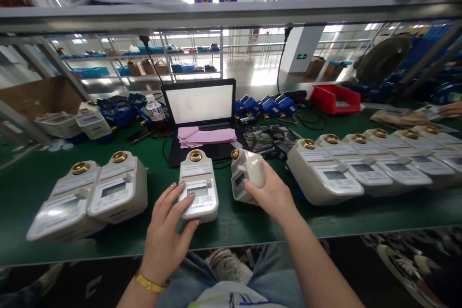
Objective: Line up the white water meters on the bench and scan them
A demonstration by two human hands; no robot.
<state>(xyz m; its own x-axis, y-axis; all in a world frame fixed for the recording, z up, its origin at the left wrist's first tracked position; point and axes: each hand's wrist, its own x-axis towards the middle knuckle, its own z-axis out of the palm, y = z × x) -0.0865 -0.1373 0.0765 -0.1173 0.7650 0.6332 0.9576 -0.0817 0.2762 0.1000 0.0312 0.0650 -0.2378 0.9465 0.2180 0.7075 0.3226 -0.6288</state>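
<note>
In front of me a white water meter (198, 197) with a brass fitting and a small display lies face up on the green bench. My left hand (171, 226) grips its lower left side, fingertips on the face and thumb at the front edge. Just to its right, my right hand (270, 192) is closed around a second water meter (245, 173), which is tilted on its side with its display turned left. My right palm and fingers cover part of its casing. I cannot tell whether this one touches the bench.
Two water meters (117, 190) stand at left, and a row of several more meters (335, 173) at right. Behind are a laptop (202, 103) with pink papers (209, 137), a bottle (155, 110), cables and a red bin (335, 98). A shelf (231, 17) spans overhead. Another person's hand (451, 109) shows far right.
</note>
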